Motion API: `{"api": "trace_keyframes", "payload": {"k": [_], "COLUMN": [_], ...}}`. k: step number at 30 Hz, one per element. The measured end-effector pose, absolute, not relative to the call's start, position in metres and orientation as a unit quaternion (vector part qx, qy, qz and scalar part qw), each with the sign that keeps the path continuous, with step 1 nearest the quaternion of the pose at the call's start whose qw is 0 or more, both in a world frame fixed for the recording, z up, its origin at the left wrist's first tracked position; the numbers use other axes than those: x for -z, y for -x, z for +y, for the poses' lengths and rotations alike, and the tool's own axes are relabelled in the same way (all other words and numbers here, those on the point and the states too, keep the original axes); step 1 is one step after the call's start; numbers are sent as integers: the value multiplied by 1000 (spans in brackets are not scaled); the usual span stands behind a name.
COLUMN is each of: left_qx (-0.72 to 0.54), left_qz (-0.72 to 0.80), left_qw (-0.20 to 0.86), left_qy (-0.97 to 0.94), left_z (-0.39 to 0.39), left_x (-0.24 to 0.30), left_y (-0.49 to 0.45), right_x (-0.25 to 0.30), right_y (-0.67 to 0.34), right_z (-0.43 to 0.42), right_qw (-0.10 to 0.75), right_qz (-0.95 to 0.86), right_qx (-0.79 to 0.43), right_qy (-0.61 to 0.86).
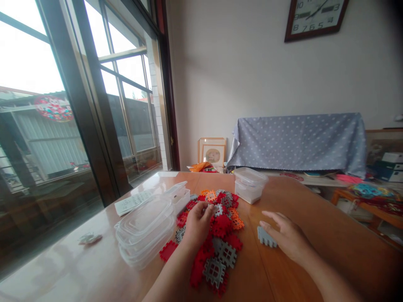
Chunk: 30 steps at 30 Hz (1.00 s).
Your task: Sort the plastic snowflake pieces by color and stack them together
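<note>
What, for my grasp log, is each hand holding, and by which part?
Nothing clearly held: the open right hand touches a grey tile, right edge; the left hand fingers the tile pile, grip unclear.

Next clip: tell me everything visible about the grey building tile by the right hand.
The grey building tile looks like matte bluish-grey plastic, with square teeth along its near edge. It rests on the brown wooden table, apart from the pile of red, grey and orange tiles to its left. The right hand touches its right side and covers part of it; whether it grips is unclear.
</note>
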State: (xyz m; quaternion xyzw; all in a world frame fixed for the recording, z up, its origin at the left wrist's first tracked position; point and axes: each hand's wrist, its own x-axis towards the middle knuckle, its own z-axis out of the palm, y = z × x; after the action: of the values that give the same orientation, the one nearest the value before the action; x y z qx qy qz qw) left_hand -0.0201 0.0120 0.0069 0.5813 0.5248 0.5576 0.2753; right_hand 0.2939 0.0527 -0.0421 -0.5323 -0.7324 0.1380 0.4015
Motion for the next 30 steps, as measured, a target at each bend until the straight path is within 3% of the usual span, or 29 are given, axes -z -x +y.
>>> {"api": "trace_keyframes", "payload": {"k": [4,8,18,30], "left_qx": [-585,-560,-488,-528], "left_qz": [424,396,394,384], "left_qw": [517,612,660,639], "left_qy": [-459,-394,-415,-406], "left_z": [9,0,-9,-7], "left_x": [-5,-8,-2,-14], "left_y": [6,-11,-32,-13], "right_x": [30,15,0,10], "right_y": [-272,-251,-226,-298], "right_z": [37,16,-7,32], "right_qw": [414,426,375,365], "right_qz": [-749,-769,-837,-757], "right_qx": [-179,-170,-55,-142], "right_qy": [485,445,395,522]}}
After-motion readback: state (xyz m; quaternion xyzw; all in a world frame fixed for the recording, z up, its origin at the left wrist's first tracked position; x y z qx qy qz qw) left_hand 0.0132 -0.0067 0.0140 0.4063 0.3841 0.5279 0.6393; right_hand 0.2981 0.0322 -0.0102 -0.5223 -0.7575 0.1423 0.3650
